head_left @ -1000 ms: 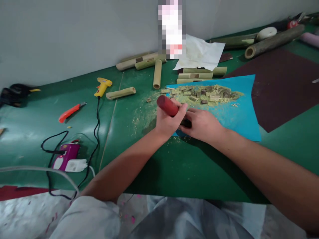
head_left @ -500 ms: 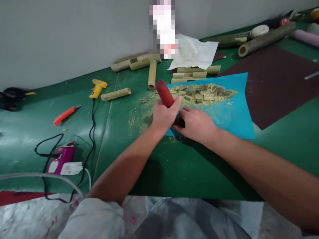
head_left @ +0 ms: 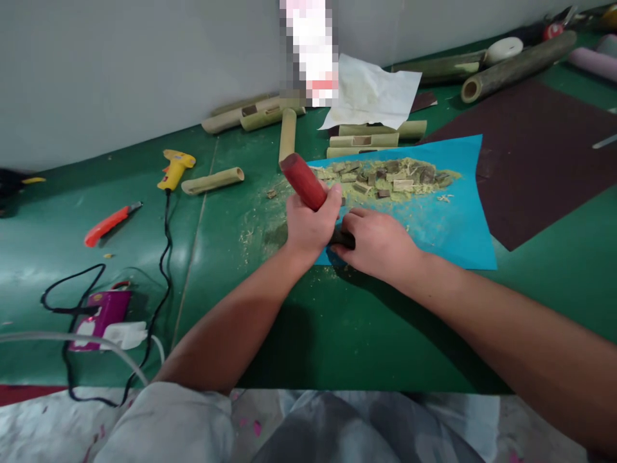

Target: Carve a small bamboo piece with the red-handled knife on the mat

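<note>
My left hand (head_left: 311, 222) is wrapped round a thick red cylinder (head_left: 303, 182), which leans up and to the left out of the fist. Just to the right, the bent fingers of my right hand (head_left: 378, 241) close on a dark, rounded piece (head_left: 343, 238) that runs between the two hands. Whether this piece joins the red cylinder is hidden by my fingers. Both hands are low over the left front edge of a blue sheet (head_left: 448, 231). Beyond them, wood chips and yellowish shavings (head_left: 385, 179) lie heaped on that sheet.
Cut bamboo tubes (head_left: 364, 141) lie behind the sheet, beside a white paper (head_left: 373, 93). A dark maroon sheet (head_left: 525, 167) spreads to the right. On the left are a yellow glue gun (head_left: 176, 168), an orange utility knife (head_left: 108, 225) and a purple power box (head_left: 103, 315) with cables.
The view has shifted slightly, so the items on the left sit further left. Both hands keep their grips, and the red cylinder's top appears a little further left.
</note>
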### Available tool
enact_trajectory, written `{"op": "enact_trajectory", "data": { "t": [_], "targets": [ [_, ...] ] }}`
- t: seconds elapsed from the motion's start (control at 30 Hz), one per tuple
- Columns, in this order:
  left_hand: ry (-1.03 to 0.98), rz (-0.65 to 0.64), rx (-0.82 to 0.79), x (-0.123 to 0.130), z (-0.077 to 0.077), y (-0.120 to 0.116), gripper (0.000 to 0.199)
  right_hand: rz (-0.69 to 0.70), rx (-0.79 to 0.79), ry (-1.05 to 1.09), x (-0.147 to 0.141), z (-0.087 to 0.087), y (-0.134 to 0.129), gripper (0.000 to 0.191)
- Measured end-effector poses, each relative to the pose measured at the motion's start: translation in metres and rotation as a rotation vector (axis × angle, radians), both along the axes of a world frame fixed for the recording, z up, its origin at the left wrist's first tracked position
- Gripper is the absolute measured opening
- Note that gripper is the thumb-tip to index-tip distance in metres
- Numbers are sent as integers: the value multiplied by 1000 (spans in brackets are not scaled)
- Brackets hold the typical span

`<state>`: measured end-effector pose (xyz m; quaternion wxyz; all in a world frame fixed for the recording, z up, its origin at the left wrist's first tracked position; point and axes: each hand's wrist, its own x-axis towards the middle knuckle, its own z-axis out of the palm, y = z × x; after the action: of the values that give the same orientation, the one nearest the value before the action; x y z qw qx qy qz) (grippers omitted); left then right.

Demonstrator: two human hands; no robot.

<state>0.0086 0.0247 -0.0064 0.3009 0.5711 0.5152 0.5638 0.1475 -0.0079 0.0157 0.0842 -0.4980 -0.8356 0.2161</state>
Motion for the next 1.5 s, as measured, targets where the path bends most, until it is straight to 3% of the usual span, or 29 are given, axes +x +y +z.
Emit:
{"op": "enact_trajectory", "data": {
  "t": [0.2, 0.33, 0.53, 0.73, 0.97, 1.2, 1.5],
  "targets": [
    [65, -32, 67, -4, -1, 0, 37, 33, -10, 51, -5, -1, -4, 24],
    [-101, -5, -33, -3, 1, 1, 35, 15, -20, 27, -6, -1, -3, 21],
    [-245, -18, 48, 0, 3, 2, 41, -3, -2, 12, -3, -4, 0, 20],
    [-211, -89, 77, -4, 2, 0, 49, -6, 63, 5, -2, -4, -3, 21],
    [-175, -100, 107, -5, 1, -1, 50, -34, 126, -39, -1, -6, -4, 24],
    [-207, -76, 134, -4, 1, -4, 46, 16, 198, -16, 0, -7, -4, 15],
    [-209, -116, 154, -6, -9, -2, 44, -9, 161, 30, -2, -11, -1, 13]
  ]
}}
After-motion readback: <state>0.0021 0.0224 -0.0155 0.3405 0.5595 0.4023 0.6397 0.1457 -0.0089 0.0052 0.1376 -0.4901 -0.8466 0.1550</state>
